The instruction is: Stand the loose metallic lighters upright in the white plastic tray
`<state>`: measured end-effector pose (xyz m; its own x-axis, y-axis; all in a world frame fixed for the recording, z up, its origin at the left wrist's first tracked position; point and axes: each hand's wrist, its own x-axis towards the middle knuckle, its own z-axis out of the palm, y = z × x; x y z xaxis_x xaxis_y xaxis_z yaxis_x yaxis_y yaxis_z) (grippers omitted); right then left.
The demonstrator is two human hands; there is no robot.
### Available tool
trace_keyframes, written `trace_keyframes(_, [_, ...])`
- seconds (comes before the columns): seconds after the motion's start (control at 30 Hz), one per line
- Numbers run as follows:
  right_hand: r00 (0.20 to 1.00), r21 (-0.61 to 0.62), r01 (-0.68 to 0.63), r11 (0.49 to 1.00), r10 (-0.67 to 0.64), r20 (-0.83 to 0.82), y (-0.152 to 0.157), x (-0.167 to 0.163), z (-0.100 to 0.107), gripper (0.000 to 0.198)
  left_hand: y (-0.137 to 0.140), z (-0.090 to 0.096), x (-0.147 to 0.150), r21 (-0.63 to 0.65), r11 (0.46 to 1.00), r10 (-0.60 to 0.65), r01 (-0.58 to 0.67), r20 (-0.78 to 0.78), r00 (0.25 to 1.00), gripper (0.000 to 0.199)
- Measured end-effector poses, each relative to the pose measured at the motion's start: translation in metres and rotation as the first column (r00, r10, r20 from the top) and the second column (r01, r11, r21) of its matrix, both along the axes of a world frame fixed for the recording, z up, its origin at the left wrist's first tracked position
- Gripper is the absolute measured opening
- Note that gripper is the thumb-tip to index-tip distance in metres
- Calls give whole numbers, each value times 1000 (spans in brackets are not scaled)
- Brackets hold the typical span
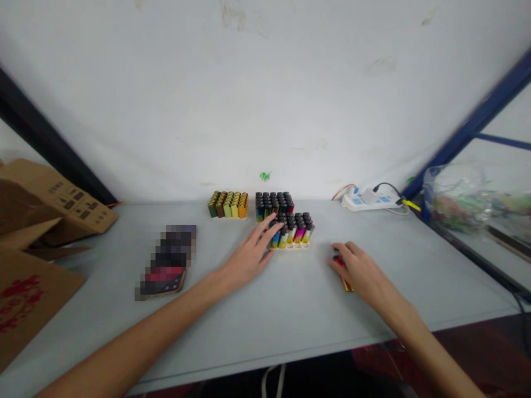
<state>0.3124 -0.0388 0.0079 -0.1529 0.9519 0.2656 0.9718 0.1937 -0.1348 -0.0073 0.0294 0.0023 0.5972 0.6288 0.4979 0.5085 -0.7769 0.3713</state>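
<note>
My left hand reaches to the left side of a pale tray of upright lighters. Its fingers are stretched out and apart, over and against the lighters at that end. These lighters have black tops and blue, white, pink and yellow bodies. Some slots along the tray's front edge hold no lighter. To the right, my right hand is low over the table, its fingers curled round a red and gold lighter. The hand covers much of it, so I cannot tell whether there is more than one.
Behind stand another block of black-topped lighters and a tray of gold-topped lighters. A blurred-out phone lies on the left, near open cardboard boxes. A power strip with cables sits by the wall, and a clear plastic bag at right.
</note>
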Motion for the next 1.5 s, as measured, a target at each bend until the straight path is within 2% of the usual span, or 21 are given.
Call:
trace_keyframes(0.07, [998, -20, -20, 1000, 18, -63, -1, -2, -2, 29, 0, 1, 0, -1, 1000, 4, -4, -8, 1000, 71])
trace_keyframes(0.2, [945, -46, -121, 992, 101, -311, 3, -7, 7, 27, -1, 3, 1, -4, 1000, 10, -10, -14, 1000, 71])
trace_keyframes(0.37, [821, 61, -218, 974, 217, -529, 6, -22, 15, 26, -1, 1, 1, -1, 1000, 12, -12, -9, 1000, 72])
trace_keyframes(0.57, [676, 164, -315, 935, 342, -652, 15, -41, 18, 18, 1, -2, 0, 5, 1000, 10, -10, -9, 1000, 73])
trace_keyframes(0.7, [593, 179, -328, 928, 350, -725, 24, -50, 23, 27, 1, -1, 0, -1, 1000, 2, -2, -9, 1000, 75])
trace_keyframes(0.77, [620, 207, -265, 942, 331, -712, 30, -55, 26, 32, 0, 0, 0, -3, 1000, 4, -4, -5, 1000, 76])
trace_keyframes(0.87, [717, 320, -162, 934, 334, -612, 38, -64, 32, 34, 0, 0, 0, -4, 1000, 5, -5, 1, 1000, 76])
trace_keyframes(0.93, [754, 393, -155, 906, 366, -546, 42, -71, 32, 34, 0, 0, 0, -3, 1000, 4, -4, 8, 1000, 76])
trace_keyframes(1.03, [766, 443, -193, 875, 417, -489, 45, -78, 27, 34, 1, 0, 1, 1, 1000, 1, -1, 17, 1000, 75])
trace_keyframes(1.2, [749, 408, -240, 881, 435, -499, 42, -83, 16, 30, 0, 0, 1, 9, 1000, -5, 5, 6, 1000, 77])
trace_keyframes(1.33, [761, 357, -261, 897, 419, -495, 42, -83, 16, 28, -3, 0, -1, 44, 998, 39, -36, -69, 997, 79])
trace_keyframes(1.4, [786, 373, -270, 888, 427, -447, 41, -83, 19, 28, -4, 9, -3, 89, 993, 93, -83, -119, 989, 81])
trace_keyframes(1.5, [825, 400, -270, 876, 425, -372, 37, -74, 27, 29, -7, 42, -11, 166, 960, 246, -226, -112, 963, 88])
